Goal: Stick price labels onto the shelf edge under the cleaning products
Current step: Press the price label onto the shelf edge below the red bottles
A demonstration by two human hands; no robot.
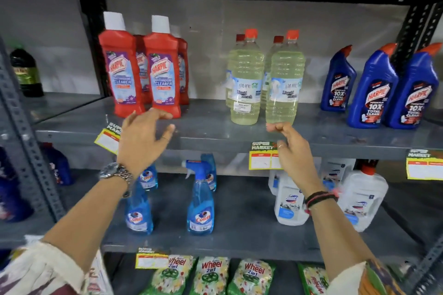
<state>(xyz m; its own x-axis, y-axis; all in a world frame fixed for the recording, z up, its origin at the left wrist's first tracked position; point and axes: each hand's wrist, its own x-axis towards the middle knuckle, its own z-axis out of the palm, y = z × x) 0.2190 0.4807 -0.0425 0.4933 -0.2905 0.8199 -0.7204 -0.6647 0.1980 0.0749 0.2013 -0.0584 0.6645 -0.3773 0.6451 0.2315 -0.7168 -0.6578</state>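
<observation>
A grey metal shelf edge [215, 142] runs under red Harpic bottles [161, 67], pale liquid bleach bottles [282, 84] and blue Harpic bottles [374, 88]. A yellow price label [107, 139] hangs tilted on the edge below the red bottles, partly behind my left hand [141, 141], whose fingers are spread and hold nothing. Another yellow price label [262, 157] is stuck on the edge under the bleach. My right hand [291, 148] is in front of its right side, fingertips pinched together just above the edge; I cannot tell whether anything is pinched. A third label [424, 165] sits at the far right.
On the lower shelf stand blue Colin spray bottles [200, 201] and white jugs [291, 203]. A further label [152, 258] sits on that shelf's edge above green Wheel packets [211, 275]. Perforated uprights [26, 141] frame the bay; a dark bottle [26, 72] stands far left.
</observation>
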